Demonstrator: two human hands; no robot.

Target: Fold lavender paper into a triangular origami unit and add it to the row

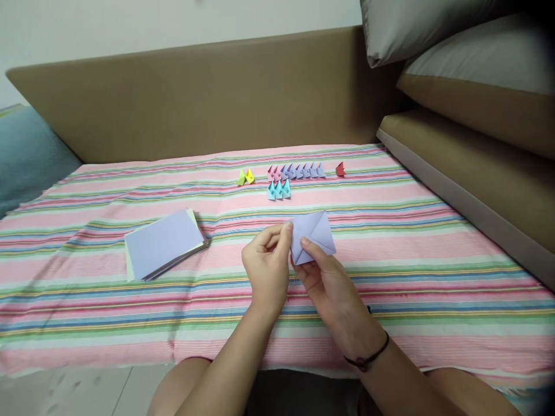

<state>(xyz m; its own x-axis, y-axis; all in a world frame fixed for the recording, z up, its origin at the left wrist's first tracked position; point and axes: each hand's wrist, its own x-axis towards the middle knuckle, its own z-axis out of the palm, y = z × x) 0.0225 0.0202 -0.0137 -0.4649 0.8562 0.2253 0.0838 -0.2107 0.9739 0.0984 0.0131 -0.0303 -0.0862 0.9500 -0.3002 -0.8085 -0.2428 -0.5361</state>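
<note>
A partly folded lilac paper [313,234] is held above the striped bedsheet [390,260] between both hands. My left hand [265,267] pinches its left edge with thumb and curled fingers. My right hand [326,283] grips its lower corner from beneath, thumb on top. A stack of paper sheets [163,244] with a lilac one uppermost lies to the left of my hands. Farther back, small folded paper pieces stand in rows: yellow-green ones [245,177], pink and lilac ones [297,171], light blue ones [278,189] and a single red one [340,169].
A brown padded headboard [208,92] runs behind the bed. Brown cushions [472,167] and grey pillows [437,29] are piled at the right. A teal cushion [26,156] sits at the far left. My knees show below the bed's front edge.
</note>
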